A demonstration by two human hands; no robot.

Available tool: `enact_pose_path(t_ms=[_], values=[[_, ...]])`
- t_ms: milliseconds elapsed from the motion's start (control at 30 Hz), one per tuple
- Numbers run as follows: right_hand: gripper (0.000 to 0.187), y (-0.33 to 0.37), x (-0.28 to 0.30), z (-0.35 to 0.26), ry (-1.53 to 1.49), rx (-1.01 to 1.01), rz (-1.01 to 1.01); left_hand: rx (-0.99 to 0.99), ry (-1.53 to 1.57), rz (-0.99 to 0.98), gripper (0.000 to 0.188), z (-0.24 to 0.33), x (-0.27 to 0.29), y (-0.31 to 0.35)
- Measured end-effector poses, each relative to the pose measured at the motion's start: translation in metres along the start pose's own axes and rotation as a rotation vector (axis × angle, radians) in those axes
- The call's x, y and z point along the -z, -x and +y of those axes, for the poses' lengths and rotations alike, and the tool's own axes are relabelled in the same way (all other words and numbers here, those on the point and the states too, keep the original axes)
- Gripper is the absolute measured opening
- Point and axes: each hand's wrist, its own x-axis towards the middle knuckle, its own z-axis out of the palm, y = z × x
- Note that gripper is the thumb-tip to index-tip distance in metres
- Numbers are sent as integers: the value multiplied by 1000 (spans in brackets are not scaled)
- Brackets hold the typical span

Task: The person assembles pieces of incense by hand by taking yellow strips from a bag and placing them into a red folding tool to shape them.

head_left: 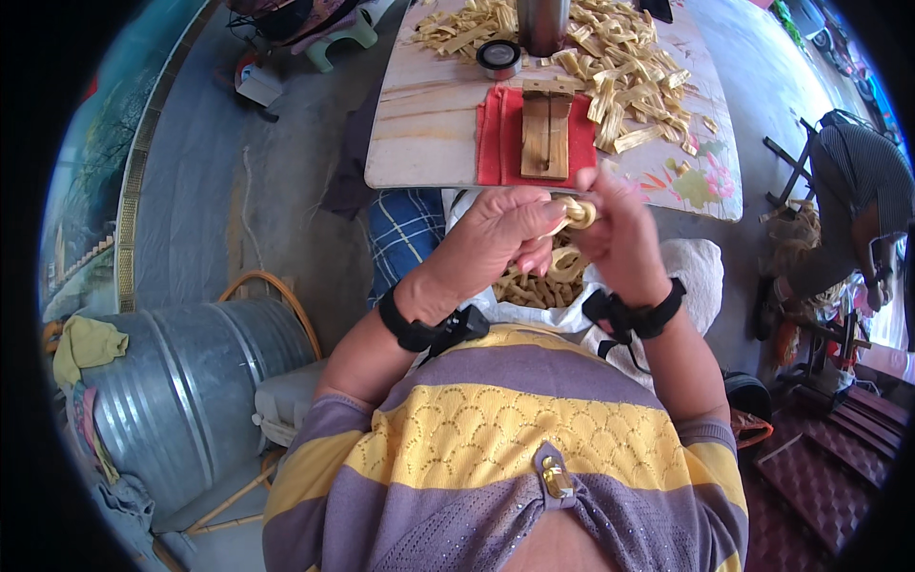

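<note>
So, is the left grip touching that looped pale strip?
Touching: the head view shows the left grip with its thumb pressed against the looped pale strip.

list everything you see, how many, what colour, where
table: 1, pale with floral print, ahead
loose strips: many, pale yellow, on table
metal cylinder: 1, silver, among loose strips
round object: 1, black and silver, left of cylinder
red cloth: 1, red, near table edge
wooden device: 1, brown, on red cloth
held strip: 1, pale yellow, centre
bag: 1, white, below held strip
looped pieces: many, tan, in bag
plaid cloth: 1, blue, left of bag
drum: 1, silver, left
stool: 1, pale green, upper left
co-worker: 1, dark clothes, right
wristbands: 2, black, one each forearm
left hand: 1, bare, gripping held strip
right hand: 1, bare, blurred, at held strip
</note>
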Motion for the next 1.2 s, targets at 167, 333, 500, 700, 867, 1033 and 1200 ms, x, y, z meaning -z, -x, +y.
enact_pose_path(t_ms=[167, 333, 500, 700, 867, 1033, 1200], values=[[27, 0, -6, -10, 31, 59, 14, -23, 61, -19, 28, 13, 2, 15], [18, -10, 7, -4, 305, 154, -13, -321, -1218, 280, 15, 5, 36, 6], [16, -12, -8, 19, 449, 158, -67, -523, -1515, 269, 36, -10, 15, 1], [32, -6, -2, 21, 791, -68, -87, -378, -1622, 188, 40, -22, 35, 3], [29, -7, -8, 31, 905, 169, -66, -812, -1800, 118, 20, -31, 80, -15], [23, -7, -24, 25, 987, 326, -22, -724, -1691, 146, 20, -36, 99, -30], [26, -37, 4, 4, 932, 358, 137, -363, -831, 171, 16, -40, 87, -49]])
